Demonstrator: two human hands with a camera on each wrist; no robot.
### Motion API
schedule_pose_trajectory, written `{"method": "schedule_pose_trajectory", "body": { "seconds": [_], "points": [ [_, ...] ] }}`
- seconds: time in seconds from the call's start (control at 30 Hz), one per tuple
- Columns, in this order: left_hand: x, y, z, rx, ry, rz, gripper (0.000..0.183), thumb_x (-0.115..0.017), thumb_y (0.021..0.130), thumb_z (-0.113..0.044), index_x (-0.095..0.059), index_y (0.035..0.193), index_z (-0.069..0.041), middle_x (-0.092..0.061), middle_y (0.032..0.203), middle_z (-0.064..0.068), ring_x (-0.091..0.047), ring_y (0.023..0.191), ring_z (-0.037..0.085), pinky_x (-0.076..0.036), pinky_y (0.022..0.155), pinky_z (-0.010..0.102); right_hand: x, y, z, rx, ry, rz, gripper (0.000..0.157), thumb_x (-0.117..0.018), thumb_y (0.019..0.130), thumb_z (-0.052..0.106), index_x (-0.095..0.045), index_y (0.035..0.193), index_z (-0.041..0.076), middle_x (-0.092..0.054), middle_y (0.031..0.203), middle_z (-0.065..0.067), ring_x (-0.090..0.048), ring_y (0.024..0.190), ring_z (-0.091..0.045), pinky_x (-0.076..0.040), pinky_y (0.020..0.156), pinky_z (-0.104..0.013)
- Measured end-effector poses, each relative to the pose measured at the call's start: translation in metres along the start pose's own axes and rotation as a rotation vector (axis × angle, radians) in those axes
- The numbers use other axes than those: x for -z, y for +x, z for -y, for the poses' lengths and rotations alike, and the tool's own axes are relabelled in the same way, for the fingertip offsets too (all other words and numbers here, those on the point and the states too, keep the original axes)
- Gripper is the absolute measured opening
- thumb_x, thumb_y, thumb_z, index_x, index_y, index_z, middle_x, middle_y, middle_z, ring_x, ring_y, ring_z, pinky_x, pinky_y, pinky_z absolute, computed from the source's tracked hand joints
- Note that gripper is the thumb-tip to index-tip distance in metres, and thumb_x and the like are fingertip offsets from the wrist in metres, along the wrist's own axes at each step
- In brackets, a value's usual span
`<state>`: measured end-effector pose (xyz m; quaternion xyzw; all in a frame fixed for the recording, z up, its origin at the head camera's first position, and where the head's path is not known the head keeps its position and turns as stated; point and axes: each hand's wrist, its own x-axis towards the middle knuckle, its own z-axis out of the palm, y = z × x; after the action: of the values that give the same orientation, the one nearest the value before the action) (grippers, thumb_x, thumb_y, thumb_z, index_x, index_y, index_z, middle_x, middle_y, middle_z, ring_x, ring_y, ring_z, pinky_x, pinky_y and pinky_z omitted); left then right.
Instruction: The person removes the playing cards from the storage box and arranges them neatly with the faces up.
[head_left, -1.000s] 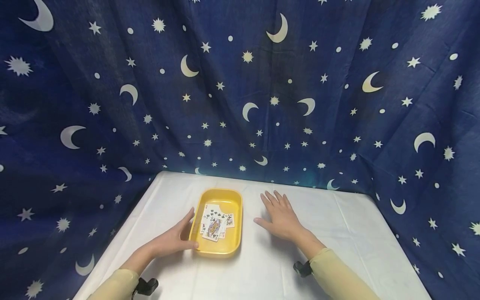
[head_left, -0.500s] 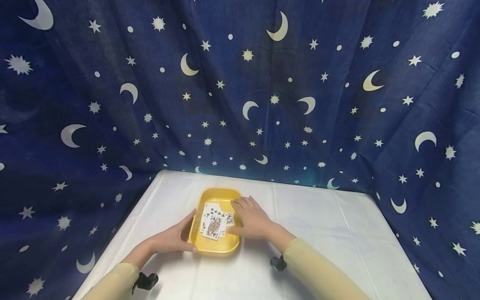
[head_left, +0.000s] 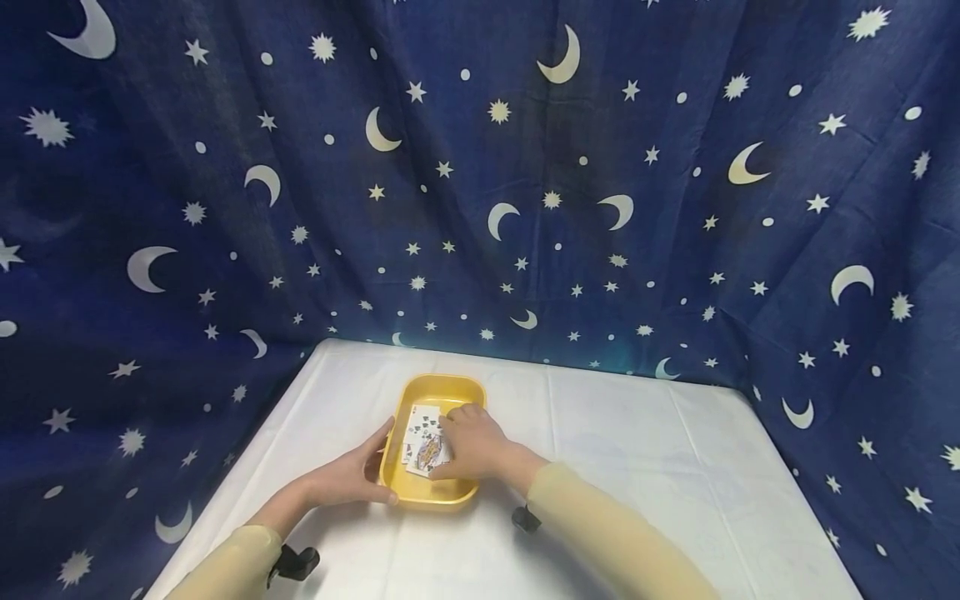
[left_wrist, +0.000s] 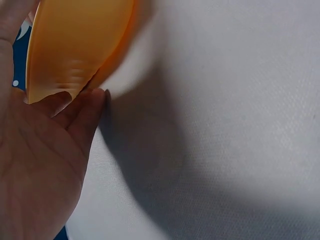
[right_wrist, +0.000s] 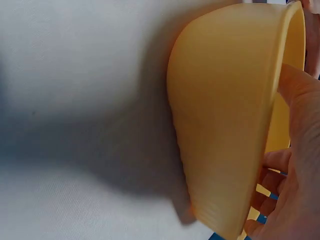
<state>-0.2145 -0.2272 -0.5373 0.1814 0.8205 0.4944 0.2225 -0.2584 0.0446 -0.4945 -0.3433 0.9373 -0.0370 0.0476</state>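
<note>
**Right hand now inside the yellow tray, at the cards**

Landmark: yellow tray [head_left: 438,493].

Left of tray: left hand [head_left: 337,483], thumb at near-left corner, other fingers spread along the left wall, relaxed rather than clamped. Looks unchanged over the last second; probably steadying it.

In tray: loose playing cards [head_left: 422,420], face up and overlapping, court card [head_left: 428,452] on top at the near end.

Right side of tray: right hand [head_left: 476,442]. A second ago it was off to the right; now it's over the right rim. Thumb at the court card's near end, fingertips toward the far end, gap moderately wide. Cards lie directly beneath and just left of it, so within reach. Can't tell if any card is pinched.
</note>
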Motion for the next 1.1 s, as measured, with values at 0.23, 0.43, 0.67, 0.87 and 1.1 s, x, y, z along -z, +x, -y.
{"method": "schedule_pose_trajectory", "body": {
  "seconds": [0.23,0.43,0.67,0.87,1.1],
  "points": [
    [-0.002,0.001,-0.002,0.004,-0.021,0.0,0.13,-0.089,0.08,-0.03,0.008,0.165,-0.016,-0.026,0.163,0.028,-0.045,0.14,0.04,-0.04,0.113,0.052,-0.01,0.01,0.004,-0.049,-0.057,0.052,0.092,-0.072,0.075,0.077,-0.062,0.138,0.01,-0.058,0.121,-0.001,-0.049,0.114,-0.02,-0.034,0.116,-0.04],
    [-0.004,0.0,-0.005,0.018,-0.016,-0.014,0.131,-0.09,0.079,-0.03,0.008,0.165,-0.015,-0.025,0.163,0.028,-0.046,0.14,0.039,-0.037,0.115,0.051,-0.015,0.014,0.007,-0.07,-0.069,0.078,0.095,-0.07,0.075,0.079,-0.061,0.14,0.011,-0.058,0.126,-0.003,-0.049,0.116,-0.021,-0.032,0.118,-0.044],
    [-0.004,0.001,-0.006,0.043,-0.019,-0.024,0.131,-0.091,0.079,-0.031,0.007,0.165,-0.018,-0.025,0.164,0.025,-0.046,0.14,0.038,-0.036,0.116,0.051,-0.016,0.019,0.01,-0.111,-0.079,0.083,0.097,-0.072,0.074,0.079,-0.061,0.14,0.009,-0.059,0.129,-0.005,-0.049,0.117,-0.022,-0.035,0.115,-0.045],
    [-0.005,0.001,-0.004,0.048,-0.019,-0.032,0.129,-0.09,0.08,-0.031,0.006,0.165,-0.019,-0.024,0.165,0.024,-0.044,0.141,0.038,-0.034,0.117,0.052,-0.016,0.022,0.011,-0.151,-0.066,0.097,0.096,-0.074,0.071,0.079,-0.063,0.135,0.009,-0.06,0.126,-0.005,-0.049,0.116,-0.022,-0.036,0.114,-0.046],
    [-0.006,0.001,-0.002,0.037,-0.037,-0.027,0.13,-0.09,0.08,-0.029,0.007,0.165,-0.019,-0.024,0.165,0.025,-0.043,0.142,0.039,-0.033,0.117,0.052,-0.02,0.024,0.01,-0.155,-0.057,0.09,0.091,-0.076,0.069,0.079,-0.066,0.129,0.011,-0.06,0.123,-0.003,-0.048,0.113,-0.021,-0.036,0.113,-0.046]
  ]
}}
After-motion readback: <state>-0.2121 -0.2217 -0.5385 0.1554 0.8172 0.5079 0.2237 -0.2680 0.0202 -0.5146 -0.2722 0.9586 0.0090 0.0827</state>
